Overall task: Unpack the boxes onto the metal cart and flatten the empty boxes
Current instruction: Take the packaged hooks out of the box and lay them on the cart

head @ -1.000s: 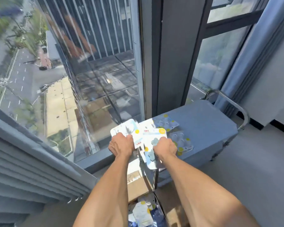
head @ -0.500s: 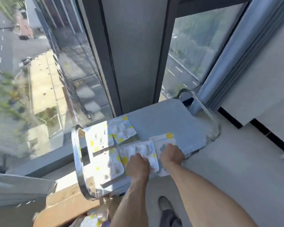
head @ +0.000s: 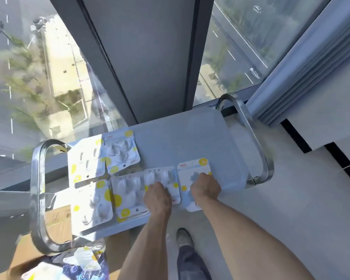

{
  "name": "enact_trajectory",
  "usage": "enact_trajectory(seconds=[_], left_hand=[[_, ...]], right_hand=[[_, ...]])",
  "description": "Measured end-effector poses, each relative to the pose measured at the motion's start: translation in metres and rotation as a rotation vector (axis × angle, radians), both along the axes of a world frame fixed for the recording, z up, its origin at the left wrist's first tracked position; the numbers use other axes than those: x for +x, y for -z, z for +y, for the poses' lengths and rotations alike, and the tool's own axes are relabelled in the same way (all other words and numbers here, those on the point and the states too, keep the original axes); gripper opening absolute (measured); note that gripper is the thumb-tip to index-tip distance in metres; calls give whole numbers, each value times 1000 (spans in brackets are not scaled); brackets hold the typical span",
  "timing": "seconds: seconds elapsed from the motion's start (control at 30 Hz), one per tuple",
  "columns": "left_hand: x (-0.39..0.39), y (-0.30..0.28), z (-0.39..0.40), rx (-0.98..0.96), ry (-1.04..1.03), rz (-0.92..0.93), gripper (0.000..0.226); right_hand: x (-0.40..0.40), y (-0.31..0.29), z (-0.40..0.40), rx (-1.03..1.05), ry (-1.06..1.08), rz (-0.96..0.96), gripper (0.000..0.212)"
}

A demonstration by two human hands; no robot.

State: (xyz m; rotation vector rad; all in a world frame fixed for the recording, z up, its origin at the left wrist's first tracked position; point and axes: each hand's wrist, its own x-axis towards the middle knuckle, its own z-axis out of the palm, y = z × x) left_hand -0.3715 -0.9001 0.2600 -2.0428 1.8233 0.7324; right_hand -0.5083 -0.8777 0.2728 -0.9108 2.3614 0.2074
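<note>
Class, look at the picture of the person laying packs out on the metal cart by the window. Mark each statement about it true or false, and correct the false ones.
1. Both hands rest on packs lying on the cart. True: the left hand is on one pack, the right hand on the pack beside it.
2. The cart has only one handle. False: a handle stands at each end.
3. The packs carry yellow dots. True.
4. The right end of the cart is covered with packs. False: that end is bare.
5. A cardboard box lies beyond the cart's left handle. True.
</note>
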Motion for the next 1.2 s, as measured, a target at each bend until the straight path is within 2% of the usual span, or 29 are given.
enact_trajectory(seconds=[0.27,0.43,0.53,0.67,0.83,1.03,1.2], left_hand=[[-5,4,4,11,-91,33,18],[5,-6,4,-42,-86,45,28],[18,-20,2,-101,-101,45,24],[54,-36,13,-52,-167,62,18],[115,-45,43,-30,-143,84,19],[211,-43,75,-61,-113,126,25],[301,-40,117,72,13,172,28]], right_hand=[[-3,11,-11,-5,-64,-29,27],[6,4,-11,-25,-68,-44,30],[18,-5,-6,-36,-84,-34,32],[45,-22,5,-22,-131,-23,27],[102,-33,27,72,-215,-63,28],[207,-36,59,118,-225,-83,30],[317,-27,109,135,-211,-14,32]])
